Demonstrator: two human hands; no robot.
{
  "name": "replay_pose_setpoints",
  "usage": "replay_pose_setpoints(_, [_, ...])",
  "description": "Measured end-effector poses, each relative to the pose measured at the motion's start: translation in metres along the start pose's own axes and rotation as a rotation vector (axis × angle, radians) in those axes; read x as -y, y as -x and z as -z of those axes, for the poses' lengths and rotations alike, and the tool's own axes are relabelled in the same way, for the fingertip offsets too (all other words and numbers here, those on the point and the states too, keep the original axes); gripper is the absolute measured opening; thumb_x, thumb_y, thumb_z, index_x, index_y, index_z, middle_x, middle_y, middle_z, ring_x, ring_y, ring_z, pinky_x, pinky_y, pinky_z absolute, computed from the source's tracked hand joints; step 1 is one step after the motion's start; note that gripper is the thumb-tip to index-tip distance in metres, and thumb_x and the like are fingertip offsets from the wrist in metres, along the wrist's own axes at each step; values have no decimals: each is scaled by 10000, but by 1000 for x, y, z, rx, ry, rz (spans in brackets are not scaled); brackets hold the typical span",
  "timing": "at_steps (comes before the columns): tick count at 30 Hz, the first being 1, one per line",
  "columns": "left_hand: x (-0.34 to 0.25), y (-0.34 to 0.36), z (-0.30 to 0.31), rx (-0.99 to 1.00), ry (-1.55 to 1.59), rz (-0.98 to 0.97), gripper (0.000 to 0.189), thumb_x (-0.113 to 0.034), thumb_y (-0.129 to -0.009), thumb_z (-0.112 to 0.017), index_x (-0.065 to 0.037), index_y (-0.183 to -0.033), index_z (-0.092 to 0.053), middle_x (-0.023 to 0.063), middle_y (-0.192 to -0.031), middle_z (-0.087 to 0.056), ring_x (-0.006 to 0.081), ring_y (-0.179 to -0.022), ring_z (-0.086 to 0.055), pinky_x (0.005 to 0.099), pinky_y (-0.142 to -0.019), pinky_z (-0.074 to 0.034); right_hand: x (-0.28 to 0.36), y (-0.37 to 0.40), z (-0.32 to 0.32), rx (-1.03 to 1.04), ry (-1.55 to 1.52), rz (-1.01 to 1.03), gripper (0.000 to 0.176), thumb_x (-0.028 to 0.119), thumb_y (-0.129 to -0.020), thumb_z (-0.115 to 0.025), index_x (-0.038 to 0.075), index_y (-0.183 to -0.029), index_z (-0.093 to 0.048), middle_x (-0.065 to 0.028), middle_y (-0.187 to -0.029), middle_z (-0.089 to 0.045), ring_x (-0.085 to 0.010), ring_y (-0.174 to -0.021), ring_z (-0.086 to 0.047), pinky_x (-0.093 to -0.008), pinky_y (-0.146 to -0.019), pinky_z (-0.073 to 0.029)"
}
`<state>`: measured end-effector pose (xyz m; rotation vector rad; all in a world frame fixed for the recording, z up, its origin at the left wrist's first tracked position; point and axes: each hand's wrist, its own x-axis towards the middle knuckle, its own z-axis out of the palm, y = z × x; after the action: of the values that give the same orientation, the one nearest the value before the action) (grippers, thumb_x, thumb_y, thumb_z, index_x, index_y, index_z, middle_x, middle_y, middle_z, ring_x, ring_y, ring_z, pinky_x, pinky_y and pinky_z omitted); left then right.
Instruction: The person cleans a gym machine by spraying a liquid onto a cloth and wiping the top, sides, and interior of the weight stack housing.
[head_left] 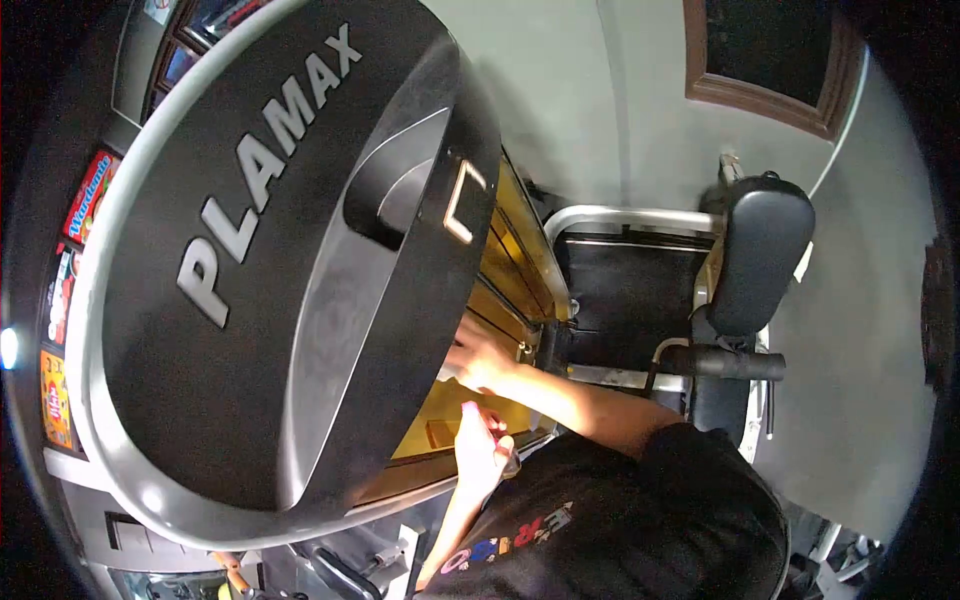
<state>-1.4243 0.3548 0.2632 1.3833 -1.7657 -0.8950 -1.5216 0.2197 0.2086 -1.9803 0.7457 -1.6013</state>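
My left hand (484,452) is closed beside the lower edge of a yellow-lit panel, its fingers curled in. A small greyish bit shows by its palm, too little of it to name. My right hand (480,362) reaches across above it to the yellow, lit side (505,290) of a large machine. The fingers of that hand are blurred and partly behind the machine's black cover (200,340), which carries the raised word PLAMAX. Something whitish shows near those fingertips, too blurred to name.
A padded black exercise bench (765,255) with a metal frame stands at the right. Above it a brown-framed dark panel (770,60) hangs on the grey wall. Colourful signs (88,195) line the left side. More gym equipment (375,565) shows below.
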Motion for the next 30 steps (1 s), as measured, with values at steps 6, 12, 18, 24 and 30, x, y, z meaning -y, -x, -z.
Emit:
replay_pose_setpoints(6, [10,29,23,198,-139,-205,364,15,-660,-630,-14,-945,-406,122,-798,-511,264,-682,-553,335,-651,-483,-26,57,-16,137,488,-233,429,130,-891,-587,176,-1317,-559,-58,-1417,-460,-320,-1300,-423,-383,-1037,-420])
replay_pose_setpoints(12, [34,60,29,244,24,-148,379,45,-650,-649,-24,-937,-412,120,-789,-509,268,-696,-553,342,-670,-484,4,96,-3,-121,-268,-621,266,78,-939,-512,31,-1196,-563,-106,-1083,-629,-165,-1044,-588,-271,-676,-537])
replay_pose_setpoints(18, [38,73,37,311,311,-42,344,96,-677,-616,-36,-942,-441,88,-825,-524,198,-715,-531,311,-669,-460,48,59,56,-894,-405,-752,358,246,-960,-500,36,-1248,-533,-67,-1133,-608,-164,-1048,-569,-320,-940,-438])
replay_pose_setpoints(24, [32,79,31,312,494,21,252,61,-701,-637,-53,-871,-489,54,-834,-549,152,-745,-527,298,-690,-452,134,-74,135,-836,-93,-30,371,239,-997,-463,16,-1291,-490,-64,-1240,-560,-150,-1098,-526,-318,-984,-391])
replay_pose_setpoints(30, [18,70,30,196,352,166,293,54,-684,-628,-49,-902,-461,52,-812,-528,167,-749,-527,302,-704,-453,146,-74,67,-382,327,443,365,139,-898,-492,84,-1256,-535,-236,-1474,-357,-511,-1397,-203,-624,-1120,-75])
